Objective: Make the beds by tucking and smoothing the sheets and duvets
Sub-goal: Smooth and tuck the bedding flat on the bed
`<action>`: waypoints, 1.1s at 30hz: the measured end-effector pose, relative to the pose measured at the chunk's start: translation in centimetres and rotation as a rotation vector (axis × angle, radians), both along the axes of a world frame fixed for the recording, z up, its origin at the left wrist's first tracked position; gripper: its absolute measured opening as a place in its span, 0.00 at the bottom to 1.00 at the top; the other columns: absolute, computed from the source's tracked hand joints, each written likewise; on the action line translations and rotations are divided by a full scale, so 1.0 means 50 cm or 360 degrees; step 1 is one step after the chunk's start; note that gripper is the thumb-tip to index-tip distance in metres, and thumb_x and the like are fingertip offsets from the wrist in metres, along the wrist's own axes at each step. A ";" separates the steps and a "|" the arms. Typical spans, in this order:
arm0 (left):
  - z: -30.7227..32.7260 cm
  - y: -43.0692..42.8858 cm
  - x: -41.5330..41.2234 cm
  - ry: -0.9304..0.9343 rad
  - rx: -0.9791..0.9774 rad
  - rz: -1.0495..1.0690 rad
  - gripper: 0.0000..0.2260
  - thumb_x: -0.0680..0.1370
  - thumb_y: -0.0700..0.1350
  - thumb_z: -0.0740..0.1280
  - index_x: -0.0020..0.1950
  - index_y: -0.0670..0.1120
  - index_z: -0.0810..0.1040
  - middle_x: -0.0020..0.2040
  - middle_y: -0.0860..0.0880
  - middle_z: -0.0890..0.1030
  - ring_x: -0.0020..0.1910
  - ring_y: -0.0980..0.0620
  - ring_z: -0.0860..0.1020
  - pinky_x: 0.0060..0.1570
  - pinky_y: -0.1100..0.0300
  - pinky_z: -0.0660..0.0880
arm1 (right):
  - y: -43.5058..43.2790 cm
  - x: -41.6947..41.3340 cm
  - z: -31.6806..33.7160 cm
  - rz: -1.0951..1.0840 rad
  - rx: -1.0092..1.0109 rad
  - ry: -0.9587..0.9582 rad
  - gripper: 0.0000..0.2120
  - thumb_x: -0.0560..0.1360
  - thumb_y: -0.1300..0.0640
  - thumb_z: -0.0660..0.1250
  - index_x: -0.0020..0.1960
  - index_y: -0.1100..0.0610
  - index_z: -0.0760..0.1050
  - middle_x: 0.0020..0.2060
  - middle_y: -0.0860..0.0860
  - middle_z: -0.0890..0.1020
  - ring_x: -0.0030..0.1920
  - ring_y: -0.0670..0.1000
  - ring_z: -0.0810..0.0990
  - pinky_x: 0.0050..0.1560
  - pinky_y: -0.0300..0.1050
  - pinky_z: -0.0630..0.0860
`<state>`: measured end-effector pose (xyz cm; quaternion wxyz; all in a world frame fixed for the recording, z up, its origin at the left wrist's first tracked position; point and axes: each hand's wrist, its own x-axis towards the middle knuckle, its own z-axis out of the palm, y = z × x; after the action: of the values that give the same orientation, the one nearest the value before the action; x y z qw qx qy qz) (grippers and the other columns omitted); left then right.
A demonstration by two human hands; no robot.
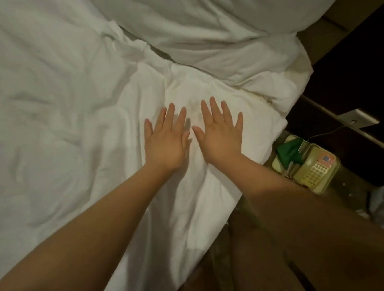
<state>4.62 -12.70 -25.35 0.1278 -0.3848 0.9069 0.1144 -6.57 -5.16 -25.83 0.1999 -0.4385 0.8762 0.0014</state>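
Both hands are flat on the duvet (50, 106) right now, left hand (166, 145) and right hand (220, 138) side by side with thumbs nearly touching, fingers (214, 109) spread apart and pressing on nothing but cloth, no grip at all. They sit just below the pillow (210, 16), on the brighter stretch of sheet (159, 208) near the bed edge, and the puffy crumpled part of the duvet lies left of the pillow and further out. There's a ridge of bunched fabric running between the pillow and the hands, so this looks like the smoothing step with plenty left to do. My take on doing it well: push outward from the middle with flat palms, one hand toward the pillow's side and one toward the bed edge, so the wrinkles get chased off the side instead of piled up. Keep the pressure light, since soft cotton will just drag and re-crease if you lean on it. Then pull the edge taut before tucking. There's a faint greyish mark on the sheet just below the pillow, between the fingertips. As for writing, the phone (314, 169) to the right of the pillow, down on the table (353, 191), has a keypad and a small coloured label, but it's too small to read, and I can't spot any brand.
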 end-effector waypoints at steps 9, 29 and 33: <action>0.200 0.134 0.236 0.0129 -0.0137 0.0453 0.23 0.82 0.55 0.46 0.77 0.56 0.46 0.78 0.50 0.48 0.77 0.50 0.44 0.71 0.43 0.41 | 0.056 0.204 0.192 0.0446 -0.0131 0.0013 0.24 0.82 0.43 0.45 0.76 0.49 0.56 0.75 0.50 0.61 0.77 0.53 0.48 0.72 0.61 0.38; 0.459 0.696 0.996 0.0240 -0.0352 0.1586 0.22 0.82 0.54 0.47 0.77 0.55 0.53 0.77 0.52 0.54 0.76 0.52 0.48 0.73 0.44 0.44 | 0.465 0.977 0.474 0.1206 -0.0560 -0.0109 0.20 0.82 0.47 0.49 0.70 0.50 0.68 0.67 0.48 0.73 0.74 0.54 0.59 0.72 0.61 0.42; 0.470 0.780 1.223 0.0285 -0.0426 0.1627 0.20 0.82 0.53 0.48 0.75 0.54 0.59 0.75 0.53 0.60 0.75 0.53 0.54 0.72 0.47 0.46 | 0.520 1.221 0.488 0.1311 -0.0608 -0.0141 0.20 0.82 0.47 0.50 0.70 0.50 0.68 0.68 0.48 0.72 0.74 0.53 0.58 0.72 0.60 0.43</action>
<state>65.78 26.28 -1.85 -0.0722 -0.7790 0.6179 0.0778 54.48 20.82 -1.43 0.1355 -0.7792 0.6038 -0.0996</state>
